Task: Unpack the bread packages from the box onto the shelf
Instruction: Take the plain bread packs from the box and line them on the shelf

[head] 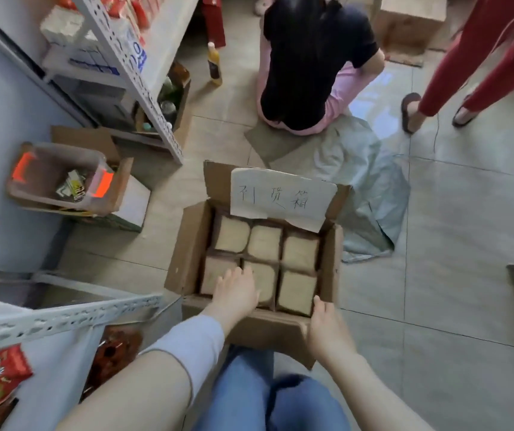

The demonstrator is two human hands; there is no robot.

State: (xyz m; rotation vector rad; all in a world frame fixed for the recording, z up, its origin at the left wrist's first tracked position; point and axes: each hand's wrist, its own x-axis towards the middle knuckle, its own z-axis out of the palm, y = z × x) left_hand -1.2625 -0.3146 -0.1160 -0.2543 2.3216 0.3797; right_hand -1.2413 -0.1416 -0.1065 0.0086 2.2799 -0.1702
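A white paper sheet (pixel 282 199) stuck on the far flap of the cardboard box (pixel 187 253) bears three handwritten Chinese characters; the last two read 货箱, the first is unclear. Print on the shelf packages is too blurred to read.

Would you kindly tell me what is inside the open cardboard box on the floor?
The cardboard box shows six bread packages in two rows. The left hand covers part of the near row, and a paper sign overhangs the far edge. Any lower layers are hidden.
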